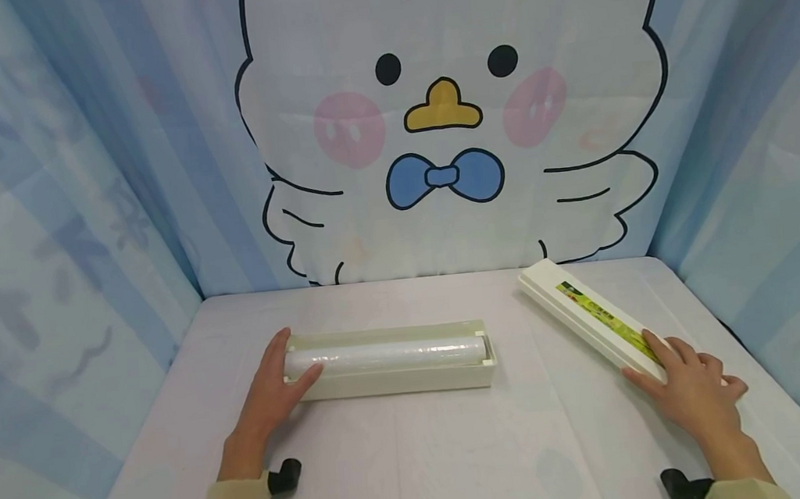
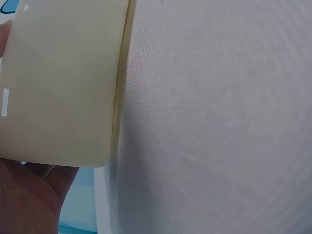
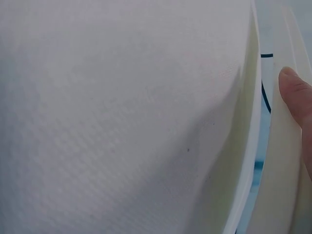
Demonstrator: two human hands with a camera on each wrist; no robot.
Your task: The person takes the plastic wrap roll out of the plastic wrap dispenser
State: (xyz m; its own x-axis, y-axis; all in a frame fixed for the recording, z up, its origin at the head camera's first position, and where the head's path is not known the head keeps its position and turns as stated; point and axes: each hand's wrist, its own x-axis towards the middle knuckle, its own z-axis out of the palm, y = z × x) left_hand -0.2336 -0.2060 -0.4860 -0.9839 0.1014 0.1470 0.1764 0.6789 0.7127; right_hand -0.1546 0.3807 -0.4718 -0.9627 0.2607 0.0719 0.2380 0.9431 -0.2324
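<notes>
Your cream box (image 1: pixel 396 383) sits lidless, shiny whitish roll (image 1: pixel 387 355) inside. Your yellow-green-labelled lid (image 1: pixel 604 318) slants, well right.

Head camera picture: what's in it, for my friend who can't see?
The left hand's grip is on an open pale box with a shiny roll inside; the right hand's grip is on a long white piece with a green label. A cartoon bird is on the cloth behind.

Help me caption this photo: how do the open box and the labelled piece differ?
The open box holds a roll; the labelled piece bears a yellow-green label.
In the head view, the open box runs straight across; the labelled piece slants.
The left hand grips the open box, the right hand the labelled piece.
Both are long and pale.
</notes>
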